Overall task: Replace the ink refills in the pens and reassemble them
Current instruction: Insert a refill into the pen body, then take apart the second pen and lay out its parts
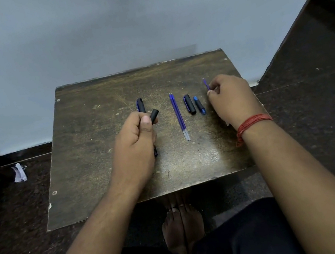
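Observation:
My left hand [135,141] grips a black pen barrel [154,115] whose open end sticks out past my thumb, while its lower end shows below my palm. Just behind that hand lies a black cap with a blue clip [141,105]. My right hand [232,98] pinches a thin blue refill [206,84], tip pointing away from me. Two blue refills [179,117] lie side by side in the middle of the brown board [101,161]. To their right rest another black cap [189,104] and a short black-and-blue pen piece [199,105].
The worn board sits low over a dark speckled floor [318,122], against a pale wall [101,37]. A crumpled white scrap [19,173] lies on the floor to the left. My bare feet [182,225] show under the board's near edge.

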{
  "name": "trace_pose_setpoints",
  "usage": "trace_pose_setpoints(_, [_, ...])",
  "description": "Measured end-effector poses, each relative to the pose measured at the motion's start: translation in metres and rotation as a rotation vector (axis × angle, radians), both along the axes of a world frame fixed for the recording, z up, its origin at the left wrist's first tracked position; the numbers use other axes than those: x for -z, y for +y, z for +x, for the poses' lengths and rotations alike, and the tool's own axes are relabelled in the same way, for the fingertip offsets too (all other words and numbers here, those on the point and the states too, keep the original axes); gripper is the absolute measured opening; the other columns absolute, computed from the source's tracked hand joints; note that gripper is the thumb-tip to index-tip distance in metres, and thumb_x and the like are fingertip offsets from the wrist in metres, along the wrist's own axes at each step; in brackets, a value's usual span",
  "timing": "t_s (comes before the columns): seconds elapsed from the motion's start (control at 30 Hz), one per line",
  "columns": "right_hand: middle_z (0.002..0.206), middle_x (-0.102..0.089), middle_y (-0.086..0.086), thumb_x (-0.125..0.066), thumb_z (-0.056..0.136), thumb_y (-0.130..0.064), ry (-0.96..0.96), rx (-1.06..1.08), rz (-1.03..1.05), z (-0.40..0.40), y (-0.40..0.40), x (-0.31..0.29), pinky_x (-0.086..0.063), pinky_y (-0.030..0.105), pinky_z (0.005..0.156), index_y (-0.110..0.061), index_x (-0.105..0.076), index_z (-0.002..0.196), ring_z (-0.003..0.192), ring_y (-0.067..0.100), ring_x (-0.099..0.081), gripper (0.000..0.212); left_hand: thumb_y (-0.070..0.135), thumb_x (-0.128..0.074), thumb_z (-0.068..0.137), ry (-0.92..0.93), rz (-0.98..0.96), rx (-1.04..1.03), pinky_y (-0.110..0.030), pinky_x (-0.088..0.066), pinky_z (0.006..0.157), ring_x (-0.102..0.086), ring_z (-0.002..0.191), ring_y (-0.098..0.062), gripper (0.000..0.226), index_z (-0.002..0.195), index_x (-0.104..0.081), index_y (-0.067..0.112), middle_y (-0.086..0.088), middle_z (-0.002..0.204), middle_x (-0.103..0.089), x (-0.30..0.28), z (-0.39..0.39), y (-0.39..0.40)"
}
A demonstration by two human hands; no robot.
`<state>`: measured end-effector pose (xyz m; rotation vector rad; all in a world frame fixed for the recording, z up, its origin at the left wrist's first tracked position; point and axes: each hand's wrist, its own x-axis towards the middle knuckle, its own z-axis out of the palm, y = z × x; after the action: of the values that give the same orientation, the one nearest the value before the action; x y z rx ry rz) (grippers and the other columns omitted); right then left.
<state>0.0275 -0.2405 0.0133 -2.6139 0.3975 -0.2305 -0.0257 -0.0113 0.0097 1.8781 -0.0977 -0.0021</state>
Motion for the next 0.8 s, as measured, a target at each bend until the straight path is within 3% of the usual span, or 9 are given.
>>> trace_pose_setpoints(0.4, [0.106,-0.066,0.005,-0.061,0.094,-0.026,0.035,0.014,0.017,0.001,0.002,0.002,-0.046,0.031,0.082,-0.018,-0.065,0.104,0.099,0.023,-0.060,0.014,0.032,-0.040,0.108,-0.003,-0.006,0.001,-0.035,-0.035,0.054,-0.040,0.054,-0.009,0.033,0.096,-0.058,0.007,0.008,0.064,-0.048,-0.002,-0.001,-0.001])
trace_pose_setpoints(0.53, [0.101,-0.066,0.000,-0.058,0.095,-0.027,-0.101,0.048,0.036,-0.003,0.006,-0.011,-0.053,0.038,0.083,-0.019,-0.066,0.100,0.095,0.020,-0.061,0.012,0.031,-0.040,0.109,-0.014,0.008,-0.004,-0.029,-0.035,0.052,-0.040,0.053,-0.006,0.032,0.095,-0.058,0.007,0.010,0.063,-0.048,-0.003,0.000,-0.001])
trace_pose_setpoints(0.63, [0.093,-0.065,-0.005,-0.058,0.093,-0.029,-0.175,-0.019,-0.015,-0.008,0.019,-0.021,-0.053,0.036,0.075,-0.024,-0.064,0.092,0.086,0.017,-0.061,0.008,0.031,-0.040,0.109,-0.012,0.010,-0.006,-0.026,-0.034,0.050,-0.040,0.052,-0.005,0.033,0.095,-0.058,0.008,0.010,0.063,-0.048,-0.003,0.000,0.000])
trace_pose_setpoints(0.8, [0.092,-0.067,-0.002,-0.057,0.093,-0.034,0.022,-0.207,-0.219,-0.014,0.049,-0.016,-0.047,0.033,0.068,-0.025,-0.063,0.093,0.087,0.023,-0.063,0.012,0.031,-0.040,0.109,-0.014,0.010,-0.016,-0.023,-0.034,0.049,-0.040,0.052,-0.004,0.032,0.096,-0.059,0.008,0.011,0.062,-0.048,-0.003,0.001,-0.001])
